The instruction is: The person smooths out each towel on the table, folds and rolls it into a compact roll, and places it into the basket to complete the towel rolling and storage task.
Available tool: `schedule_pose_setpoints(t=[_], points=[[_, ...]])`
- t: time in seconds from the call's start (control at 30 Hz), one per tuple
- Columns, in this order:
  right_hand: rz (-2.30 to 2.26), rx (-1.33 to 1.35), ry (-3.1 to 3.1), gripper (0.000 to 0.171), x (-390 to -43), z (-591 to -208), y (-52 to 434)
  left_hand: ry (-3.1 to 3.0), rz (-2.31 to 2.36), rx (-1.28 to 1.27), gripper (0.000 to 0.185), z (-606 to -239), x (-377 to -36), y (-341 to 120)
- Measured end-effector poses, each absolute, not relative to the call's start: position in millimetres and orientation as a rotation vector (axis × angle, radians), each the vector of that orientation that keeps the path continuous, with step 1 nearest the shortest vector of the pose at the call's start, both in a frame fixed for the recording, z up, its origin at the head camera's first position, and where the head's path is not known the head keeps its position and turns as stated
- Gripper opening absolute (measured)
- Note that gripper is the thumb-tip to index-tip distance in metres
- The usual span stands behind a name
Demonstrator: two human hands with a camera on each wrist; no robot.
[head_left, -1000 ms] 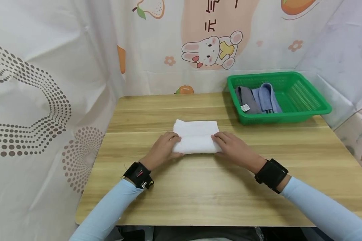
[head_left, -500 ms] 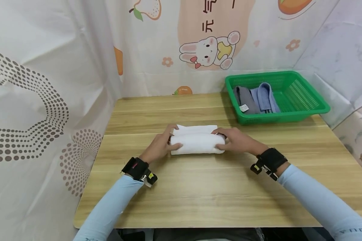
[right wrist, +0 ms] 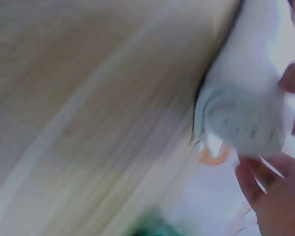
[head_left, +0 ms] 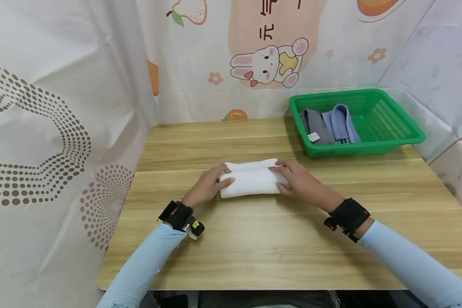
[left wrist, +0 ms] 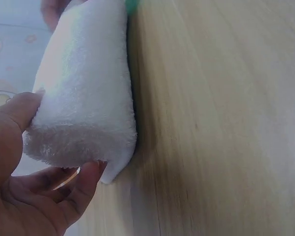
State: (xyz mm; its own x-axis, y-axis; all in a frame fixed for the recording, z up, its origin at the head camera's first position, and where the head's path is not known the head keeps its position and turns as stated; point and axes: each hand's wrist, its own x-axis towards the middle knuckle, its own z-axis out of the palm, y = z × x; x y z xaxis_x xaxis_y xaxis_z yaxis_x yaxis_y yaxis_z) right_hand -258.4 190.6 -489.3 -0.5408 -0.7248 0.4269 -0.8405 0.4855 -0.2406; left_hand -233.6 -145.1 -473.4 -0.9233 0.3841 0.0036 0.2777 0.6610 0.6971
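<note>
A white fluffy towel (head_left: 250,183), partly rolled up, lies crosswise near the middle of the wooden table. At its left end my left hand (head_left: 205,187) grips the roll, thumb on the near side. My right hand (head_left: 307,186) holds the opposite end. In the left wrist view, the towel's end (left wrist: 73,142) sits between the thumb and the curled fingers (left wrist: 81,194). The blurred right wrist view shows the coiled layers of the towel's other end (right wrist: 245,120), with fingers of the right hand (right wrist: 280,191) around it. The roll's far side is partly hidden.
A green plastic basket (head_left: 398,143) stands at the table's back right. Inside its left part are a folded grey cloth (head_left: 316,126) and a folded blue cloth (head_left: 342,122). Printed curtains hang behind and left of the wooden table (head_left: 250,248).
The near part of the towel has been rolled away from the body, making a thicker roll. Both hands have shifted their hold at the ends, and the roll now lies slightly slanted.
</note>
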Motion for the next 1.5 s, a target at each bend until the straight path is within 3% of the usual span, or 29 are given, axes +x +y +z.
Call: schedule_pose_setpoints(t=[0.23, 0.43, 0.57, 0.67, 0.9, 1.03, 1.3, 1.5], points=[[0.467, 1.382, -2.34, 0.073, -251, -495, 183, 2.929, 1.067, 0.515, 0.023, -479, -226, -138], [0.551, 1.291, -2.493, 0.069, -260, -492, 183, 3.381, 0.704, 1.094, 0.012, -484, -220, -128], [0.644, 1.244, -2.63, 0.065, -268, -485, 185, 3.398, 0.487, 1.313, 0.044, -486, -220, -129], [0.696, 1.245, -2.691, 0.061, -274, -481, 187, 3.305, 0.432, 1.295, 0.067, -484, -222, -131], [0.974, 1.273, -2.829, 0.049, -291, -480, 191, 2.997, 0.713, 0.978, 0.051, -469, -241, -135], [1.016, 1.211, -2.906, 0.052, -282, -482, 192, 2.811, 0.772, 0.889, 0.043, -464, -251, -135], [0.223, 1.219, -2.736, 0.083, -253, -479, 172, 2.747, 0.73, 0.954, 0.034, -462, -253, -139], [0.195, 1.137, -2.786, 0.107, -258, -484, 170, 2.826, 0.493, 0.923, 0.067, -465, -243, -125]])
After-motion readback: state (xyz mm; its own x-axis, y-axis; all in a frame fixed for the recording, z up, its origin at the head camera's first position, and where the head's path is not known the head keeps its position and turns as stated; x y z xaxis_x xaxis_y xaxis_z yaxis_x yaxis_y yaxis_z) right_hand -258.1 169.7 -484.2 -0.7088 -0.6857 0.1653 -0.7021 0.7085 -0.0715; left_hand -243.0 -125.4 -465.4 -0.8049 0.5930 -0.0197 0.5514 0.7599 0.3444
